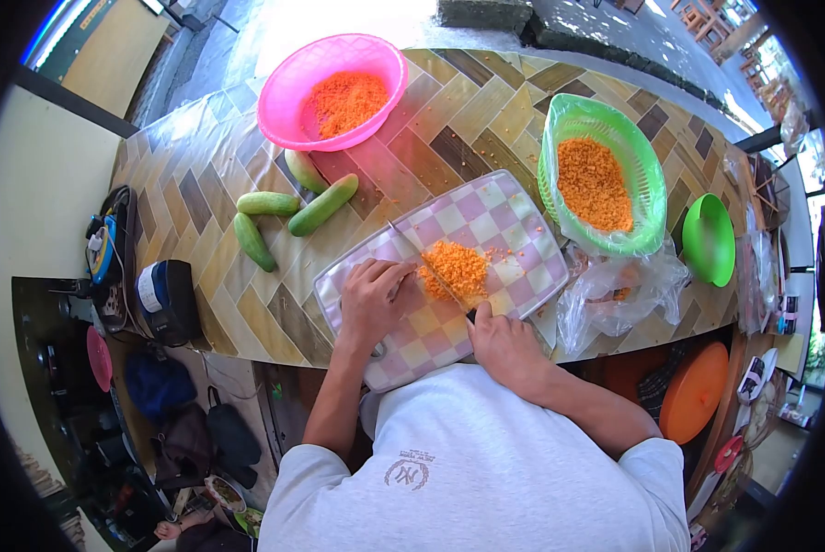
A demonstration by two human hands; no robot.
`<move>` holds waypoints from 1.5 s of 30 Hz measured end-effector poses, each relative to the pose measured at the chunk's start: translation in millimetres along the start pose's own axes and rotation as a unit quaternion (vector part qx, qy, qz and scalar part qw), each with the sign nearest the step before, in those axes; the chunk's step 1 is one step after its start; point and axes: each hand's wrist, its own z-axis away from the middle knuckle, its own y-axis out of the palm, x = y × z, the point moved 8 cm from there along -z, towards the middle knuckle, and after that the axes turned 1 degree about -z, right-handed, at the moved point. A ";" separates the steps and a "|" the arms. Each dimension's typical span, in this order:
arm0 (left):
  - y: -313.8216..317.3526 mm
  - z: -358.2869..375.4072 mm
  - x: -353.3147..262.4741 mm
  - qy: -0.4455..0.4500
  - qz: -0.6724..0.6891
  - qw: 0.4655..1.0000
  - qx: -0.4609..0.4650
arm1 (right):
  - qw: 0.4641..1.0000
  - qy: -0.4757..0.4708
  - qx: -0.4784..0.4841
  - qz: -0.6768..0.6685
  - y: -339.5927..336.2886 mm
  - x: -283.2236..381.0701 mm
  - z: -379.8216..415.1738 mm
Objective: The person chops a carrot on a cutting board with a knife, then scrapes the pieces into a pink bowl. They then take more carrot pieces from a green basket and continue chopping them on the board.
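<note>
On a pink and white checked cutting board [523, 204] lies a heap of finely chopped orange bits [457, 269]. My right hand [504, 348] is closed around the dark handle of a knife [445, 281], whose blade reaches up and left across the board along the heap. My left hand [372, 293] rests at the left of the heap with bent fingers, thumb apart from the others; nothing shows in it. A few loose orange bits are scattered right of the heap.
A pink basket [275, 101] with orange bits stands at the back left, near several cucumbers [323, 204]. To the right are a plastic-lined green basket [647, 184] of orange bits, a plastic bag [606, 317] and a green bowl [709, 241]. A dark box [169, 304] sits at the left edge.
</note>
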 end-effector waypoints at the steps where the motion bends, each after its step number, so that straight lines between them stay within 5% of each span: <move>1: -0.3 -1.6 -0.3 0.000 0.001 1.000 -0.003 | 1.000 -0.001 0.004 -0.002 -9.0 3.0 -2.5; 26: 0.7 2.3 7.5 -0.030 0.018 0.999 0.003 | 0.999 0.007 0.011 -0.034 -4.0 -1.0 -7.8; 32: -1.4 2.4 5.0 -0.033 0.029 0.999 0.014 | 0.987 0.022 0.070 -0.144 -19.3 6.0 -5.8; 38: -1.4 1.3 5.2 -0.040 0.028 0.998 0.040 | 1.000 -0.009 0.005 -0.005 0.1 3.4 -4.7; 45: 1.9 4.5 6.3 -0.021 0.009 0.998 0.055 | 0.998 0.014 0.045 -0.053 -11.5 14.0 -3.6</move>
